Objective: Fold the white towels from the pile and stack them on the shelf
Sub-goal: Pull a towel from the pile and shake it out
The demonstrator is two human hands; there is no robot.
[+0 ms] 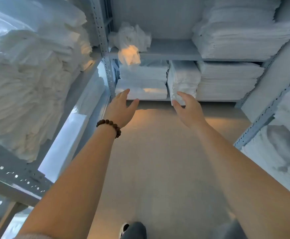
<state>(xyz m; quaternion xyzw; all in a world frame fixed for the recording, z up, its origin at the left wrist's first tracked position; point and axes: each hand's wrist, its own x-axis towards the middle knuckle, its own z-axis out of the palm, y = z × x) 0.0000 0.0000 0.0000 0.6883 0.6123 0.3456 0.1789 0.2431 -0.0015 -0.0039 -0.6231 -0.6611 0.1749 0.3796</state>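
1. Left hand (122,107), brown wooden bead bracelet (109,126) at the wrist: is hovering before the lower grey metal shelf (209,100), fingers straight and spread, gripping nothing.
2. Right hand (187,107): is hovering level with it, fingers likewise open and empty. The fingertips are overlapping the narrow middle stack of folded white towels (183,78); contact cannot be told.
3. Both palms are facing inward, probably framing a stack for squaring or lifting.
4. Left stack of folded white towels (142,80) and wide right stack (227,80): are sitting on the same shelf, flanking the middle one, packed close to save room.
5. Crumpled pile of unfolded white towels (128,38): is lying on the shelf above, one end drooping over the edge, likely awaiting folding.
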